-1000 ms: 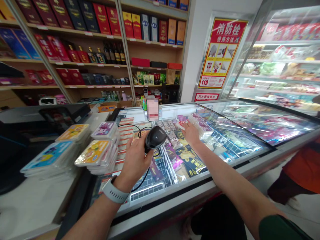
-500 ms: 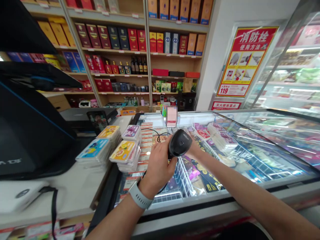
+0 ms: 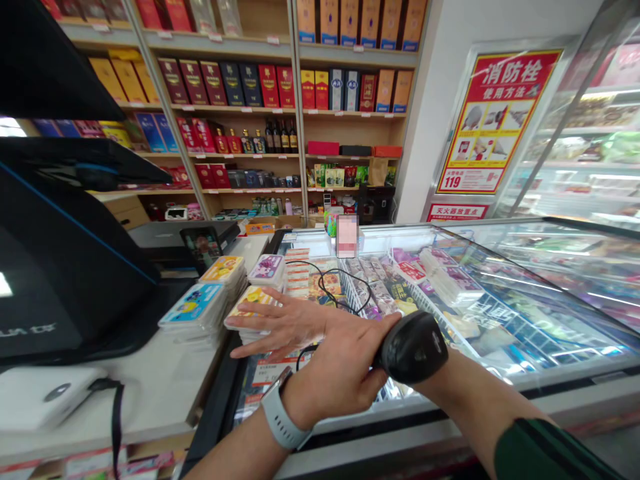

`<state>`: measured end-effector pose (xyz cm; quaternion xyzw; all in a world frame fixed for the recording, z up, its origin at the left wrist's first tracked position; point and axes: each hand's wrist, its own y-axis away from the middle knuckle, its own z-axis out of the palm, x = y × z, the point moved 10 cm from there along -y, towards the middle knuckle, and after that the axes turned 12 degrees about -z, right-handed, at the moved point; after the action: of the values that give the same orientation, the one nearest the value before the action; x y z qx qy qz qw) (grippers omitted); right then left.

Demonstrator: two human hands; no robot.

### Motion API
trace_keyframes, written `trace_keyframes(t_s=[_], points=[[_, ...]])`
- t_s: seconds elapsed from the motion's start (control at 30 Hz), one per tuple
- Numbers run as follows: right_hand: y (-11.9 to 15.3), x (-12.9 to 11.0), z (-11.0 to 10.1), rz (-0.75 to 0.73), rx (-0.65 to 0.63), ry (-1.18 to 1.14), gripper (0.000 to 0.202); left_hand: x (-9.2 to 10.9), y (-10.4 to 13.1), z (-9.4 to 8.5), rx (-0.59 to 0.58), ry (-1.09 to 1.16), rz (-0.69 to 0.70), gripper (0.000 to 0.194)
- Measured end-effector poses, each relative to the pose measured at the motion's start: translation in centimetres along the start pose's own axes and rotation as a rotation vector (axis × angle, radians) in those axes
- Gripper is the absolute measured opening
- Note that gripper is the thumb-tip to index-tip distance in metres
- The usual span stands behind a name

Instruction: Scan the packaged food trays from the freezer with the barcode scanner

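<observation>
A black handheld scanner point(image 3: 415, 347) is held in my left hand point(image 3: 347, 367), the one with the grey watch point(image 3: 284, 413) on its wrist. Beneath and beyond it, my right hand point(image 3: 285, 323) reaches across to the left, fingers spread, over the front stack of yellow-labelled packs point(image 3: 256, 301). Whether its fingertips touch the packs cannot be made out. Purple-labelled packs point(image 3: 267, 268) stand just behind. A thin black cable point(image 3: 325, 283) loops over the glass top beyond my hands.
A glass-topped freezer point(image 3: 480, 230) with wire baskets spreads to the right. On the left counter point(image 3: 150, 373) are a black terminal point(image 3: 60, 267), a white device point(image 3: 45, 400) and blue-labelled packs point(image 3: 195, 303). A phone point(image 3: 347, 237) stands at the freezer's back.
My right hand has moved left from behind the scanner to the yellow-labelled stack, its fingers now spread. The scanner in my left hand has shifted right and nearer.
</observation>
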<state>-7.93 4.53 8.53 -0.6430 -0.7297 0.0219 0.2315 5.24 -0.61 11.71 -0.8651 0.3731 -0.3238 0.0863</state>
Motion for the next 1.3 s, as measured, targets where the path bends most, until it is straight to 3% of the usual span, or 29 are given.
trace_keyframes(t_s=[0.1,0.33,0.63,0.8,0.87,1.0,1.2,1.3], points=[[-1.2,-1.9,1.0,-0.214,-0.027,0.122,0.04,-0.2,-0.1,-0.1,0.003,0.011,-0.021,0.071],[1.6,1.0,1.7,-0.058,-0.036,0.175,0.031,-1.1,-0.4,0.1,0.012,0.071,-0.038,0.073],[6.7,3.5,0.0,-0.001,-0.039,0.087,0.044,-2.2,-0.7,-1.0,0.149,0.096,-0.055,0.066],[8.4,6.3,0.2,0.236,0.112,0.06,0.072,-3.2,-0.7,-1.3,0.205,0.131,-0.099,0.071],[9.0,7.7,0.7,0.331,0.156,0.05,0.075,-3.5,-0.6,-1.4,0.232,0.131,-0.11,0.069],[9.7,8.7,0.9,0.381,0.222,-0.024,0.054,-4.3,-0.6,-1.6,0.266,0.117,-0.162,0.065],[11.8,8.1,-0.8,0.464,0.28,-0.08,0.034,-4.5,-0.8,-1.7,0.265,0.098,-0.186,0.062],[14.8,9.1,-1.8,0.666,0.351,-0.123,0.027,-4.8,-0.6,-1.6,0.283,0.061,-0.198,0.062]])
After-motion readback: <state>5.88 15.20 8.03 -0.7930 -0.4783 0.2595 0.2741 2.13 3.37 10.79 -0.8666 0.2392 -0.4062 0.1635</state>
